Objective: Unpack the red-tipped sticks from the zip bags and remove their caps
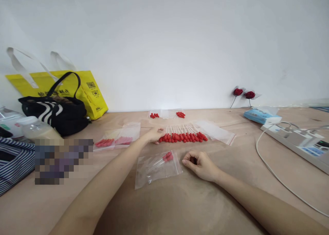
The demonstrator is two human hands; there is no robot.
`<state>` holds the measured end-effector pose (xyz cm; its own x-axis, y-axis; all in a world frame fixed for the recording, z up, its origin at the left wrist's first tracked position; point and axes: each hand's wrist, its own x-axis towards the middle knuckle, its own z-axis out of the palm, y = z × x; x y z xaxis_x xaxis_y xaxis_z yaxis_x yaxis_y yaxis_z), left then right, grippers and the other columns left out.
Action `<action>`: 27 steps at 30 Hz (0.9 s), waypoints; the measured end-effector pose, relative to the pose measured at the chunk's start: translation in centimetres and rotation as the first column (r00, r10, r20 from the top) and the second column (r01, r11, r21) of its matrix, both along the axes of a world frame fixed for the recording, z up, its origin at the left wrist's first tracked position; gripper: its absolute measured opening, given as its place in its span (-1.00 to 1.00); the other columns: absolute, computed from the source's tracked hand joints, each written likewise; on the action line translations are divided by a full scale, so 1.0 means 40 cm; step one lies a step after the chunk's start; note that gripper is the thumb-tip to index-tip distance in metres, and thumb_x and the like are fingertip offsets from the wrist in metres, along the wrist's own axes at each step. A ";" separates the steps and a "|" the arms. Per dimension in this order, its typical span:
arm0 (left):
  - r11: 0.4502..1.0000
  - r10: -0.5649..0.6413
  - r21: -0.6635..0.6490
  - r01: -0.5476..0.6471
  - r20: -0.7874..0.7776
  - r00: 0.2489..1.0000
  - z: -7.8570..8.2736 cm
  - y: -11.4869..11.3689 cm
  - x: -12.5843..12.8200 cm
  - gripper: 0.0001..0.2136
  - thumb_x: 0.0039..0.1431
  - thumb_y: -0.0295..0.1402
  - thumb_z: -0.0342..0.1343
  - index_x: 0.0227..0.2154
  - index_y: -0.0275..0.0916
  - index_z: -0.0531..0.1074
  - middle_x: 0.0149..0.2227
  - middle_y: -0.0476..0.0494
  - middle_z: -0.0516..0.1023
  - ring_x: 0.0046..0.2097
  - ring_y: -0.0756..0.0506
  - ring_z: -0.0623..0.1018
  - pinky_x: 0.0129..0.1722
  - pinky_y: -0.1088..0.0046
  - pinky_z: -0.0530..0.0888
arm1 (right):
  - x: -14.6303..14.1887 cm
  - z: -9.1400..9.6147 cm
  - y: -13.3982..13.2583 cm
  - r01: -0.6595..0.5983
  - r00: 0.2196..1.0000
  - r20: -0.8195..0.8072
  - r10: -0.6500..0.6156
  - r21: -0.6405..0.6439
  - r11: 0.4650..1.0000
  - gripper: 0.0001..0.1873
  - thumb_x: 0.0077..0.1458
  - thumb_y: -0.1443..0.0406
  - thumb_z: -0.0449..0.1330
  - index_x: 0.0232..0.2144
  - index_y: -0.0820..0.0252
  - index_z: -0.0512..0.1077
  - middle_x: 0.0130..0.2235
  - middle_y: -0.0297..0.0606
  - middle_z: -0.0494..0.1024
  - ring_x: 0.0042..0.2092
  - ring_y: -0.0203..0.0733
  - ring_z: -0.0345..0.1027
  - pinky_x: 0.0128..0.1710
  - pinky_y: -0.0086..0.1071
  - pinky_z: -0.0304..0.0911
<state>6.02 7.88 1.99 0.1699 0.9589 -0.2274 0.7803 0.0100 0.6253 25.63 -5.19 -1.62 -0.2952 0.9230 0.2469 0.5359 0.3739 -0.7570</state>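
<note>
Slim pale sticks with red bulb-like ends [183, 137] lie side by side in a row on the table, red ends toward me. At the row's left end is my left hand [154, 135], its fingers closed at the outermost red-ended stick; the exact grip is partly hidden. Nearer to me lies a clear zip bag [154, 170] with a few red-ended sticks [168, 156] inside. Just right of that bag my right hand [202, 164] rests on the table, fingers curled in and thumb near the index finger, with nothing visible in them.
Filled zip bags [115, 139] lie to the left, another bag [167, 114] by the wall, and a flat bag [217, 132] right of the row. A tissue pack [262, 115], power strip [308, 147] and cable [267, 164] occupy the right. Bags [53, 115] and a bottle [38, 128] stand left.
</note>
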 end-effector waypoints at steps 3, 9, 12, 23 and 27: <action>0.994 -0.026 0.107 0.029 -0.028 0.999 0.001 -0.027 -0.015 -0.64 0.08 -0.26 0.03 -0.04 -0.23 0.28 -0.32 -0.14 0.49 -0.40 -0.03 0.49 -0.41 0.48 0.48 | 0.001 0.002 -0.003 0.004 1.000 0.002 -0.004 0.014 1.000 -0.86 -0.01 0.30 0.09 -0.55 0.22 0.37 -0.53 -0.36 0.43 -0.51 -0.38 0.19 -0.52 -0.51 0.10; 0.882 -0.169 0.433 0.184 -0.073 0.983 -0.004 -0.190 -0.075 -0.77 0.15 -0.24 -0.10 -0.27 -0.19 0.41 -0.22 -0.11 0.47 -0.14 -0.10 0.44 -0.07 0.38 0.33 | -0.002 -0.002 0.009 -0.027 1.000 -0.006 0.027 0.041 0.999 -0.85 0.02 0.32 0.07 -0.45 0.20 0.45 -0.46 -0.31 0.45 -0.46 -0.34 0.23 -0.46 -0.48 0.15; 0.804 -0.356 0.485 0.345 -0.074 0.932 -0.024 -0.269 -0.098 -0.77 0.14 -0.27 -0.07 -0.22 -0.17 0.40 -0.13 -0.10 0.45 -0.08 -0.07 0.42 -0.04 0.42 0.31 | -0.017 -0.005 0.027 -0.065 0.998 -0.008 0.066 0.062 0.996 -0.83 0.02 0.32 0.09 -0.37 0.16 0.49 -0.49 -0.31 0.42 -0.45 -0.33 0.22 -0.45 -0.47 0.15; 0.837 -0.468 0.312 0.449 -0.017 0.884 -0.039 -0.315 -0.109 -0.58 0.08 -0.32 0.00 0.05 -0.08 0.16 0.06 -0.03 0.33 0.04 -0.07 0.34 0.03 0.40 0.26 | -0.063 0.005 0.037 -0.175 0.980 0.118 0.160 0.130 0.976 -0.78 -0.04 0.35 0.16 -0.27 0.10 0.47 -0.50 -0.37 0.32 -0.39 -0.31 0.19 -0.37 -0.45 0.12; 0.837 -0.479 0.302 0.457 0.001 0.878 -0.035 -0.318 -0.107 -0.59 0.09 -0.33 -0.02 0.03 -0.06 0.18 0.05 -0.02 0.34 0.04 -0.09 0.35 0.03 0.38 0.26 | -0.062 0.003 0.031 -0.165 0.980 0.129 0.150 0.123 0.979 -0.80 -0.07 0.35 0.18 -0.29 0.18 0.41 -0.41 -0.31 0.36 -0.35 -0.28 0.21 -0.33 -0.42 0.14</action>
<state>1.75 -4.83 0.58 0.6200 0.7812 0.0731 0.5984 -0.5311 0.5999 23.16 -3.96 -1.48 -0.4686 0.8241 0.3181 0.5450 0.5531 -0.6301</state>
